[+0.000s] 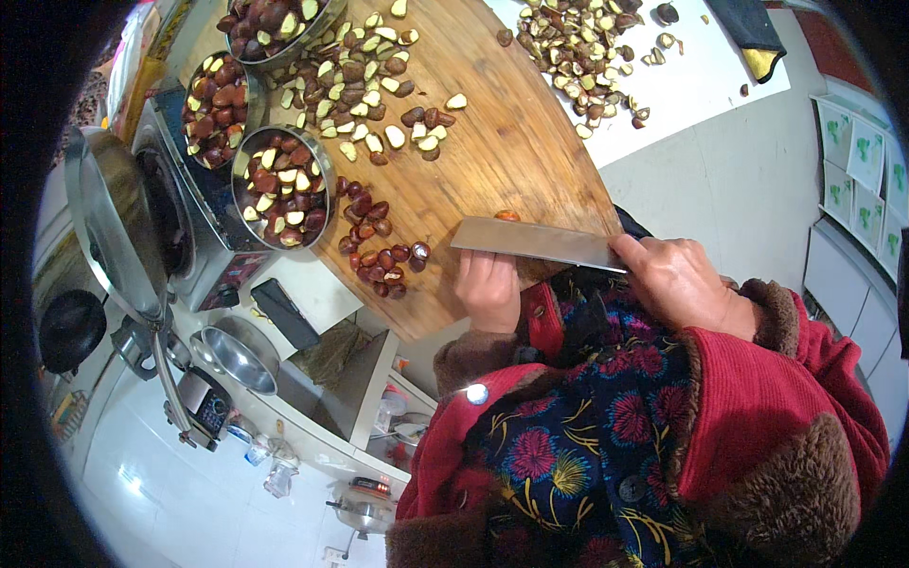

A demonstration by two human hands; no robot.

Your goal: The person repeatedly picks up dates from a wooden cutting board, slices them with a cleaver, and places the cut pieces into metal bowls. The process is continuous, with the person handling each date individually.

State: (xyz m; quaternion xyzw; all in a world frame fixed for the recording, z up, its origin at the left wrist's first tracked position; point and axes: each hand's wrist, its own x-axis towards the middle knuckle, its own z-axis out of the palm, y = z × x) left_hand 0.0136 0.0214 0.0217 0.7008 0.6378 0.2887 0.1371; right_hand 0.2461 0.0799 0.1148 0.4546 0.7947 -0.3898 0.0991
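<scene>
My right hand grips a cleaver at its handle end. The broad blade reaches left over the near edge of a wooden board. Beneath the blade's left part is my left hand, its fingertips hidden by the steel, so what it holds cannot be seen. A brown chestnut shows just beyond the blade. To the left on the board lie whole chestnuts. Farther off is a pile of cut chestnuts with pale flesh showing.
Metal bowls of chestnuts stand along the board's left side. A large pan sits by a gas stove. A black phone lies on the white counter near a steel basin. Chestnut pieces cover a white surface at upper right.
</scene>
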